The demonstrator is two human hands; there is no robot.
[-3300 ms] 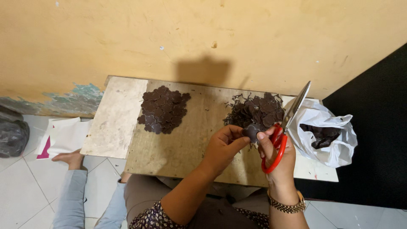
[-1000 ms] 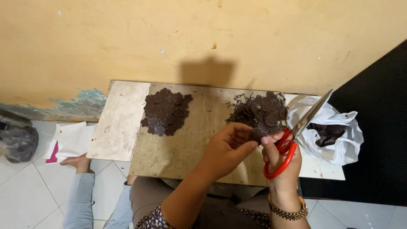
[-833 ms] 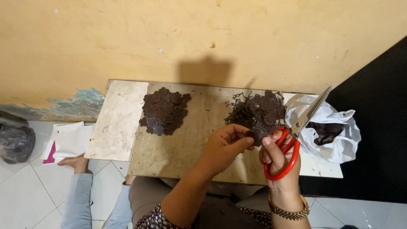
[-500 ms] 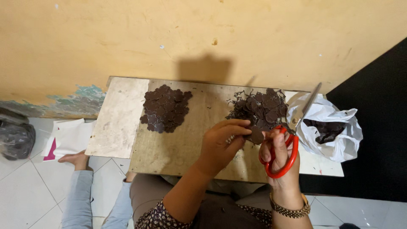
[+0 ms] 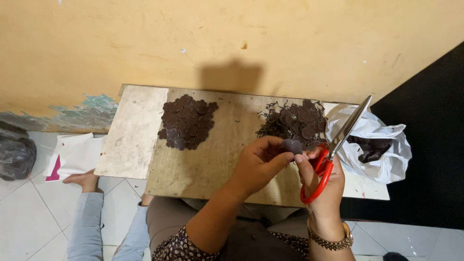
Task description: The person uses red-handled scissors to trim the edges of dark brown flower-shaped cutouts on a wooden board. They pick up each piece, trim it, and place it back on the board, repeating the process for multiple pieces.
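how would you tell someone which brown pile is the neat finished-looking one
Start at the long wooden board set against the yellow wall. Two dark brown heaps lie on it; take the left pile, away from the white plastic bag. Its rounded pieces lie compactly, while the right pile has stringy scraps around it.

Yellow plaster wall [image 5: 232, 38] with peeling teal paint at its base, white tiled floor [image 5: 29, 217], low wooden table [image 5: 208, 159] against the wall, dark surface at right.

A yellow wall [image 5: 145, 43], white floor tiles [image 5: 29, 217] and a dark bag [image 5: 17, 157] show.
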